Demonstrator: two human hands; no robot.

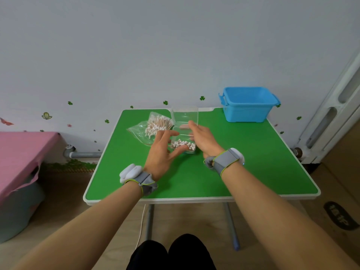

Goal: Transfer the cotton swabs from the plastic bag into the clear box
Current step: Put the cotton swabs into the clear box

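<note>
Cotton swabs with fluffy white tips lie heaped inside the clear box, a rigid rectangular case whose hinged lid stands upright on the smooth green worktop. More wooden-stemmed swabs fill the crinkled plastic bag just left of it. The left hand, fingers spread and relaxed, and the right hand, fingers straight, flank the box, gripping nothing. A blue plastic tub sits at the far right corner.

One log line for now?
left hand open at clear box | right hand open at box | lid up | cotton swabs in box and plastic bag
</note>
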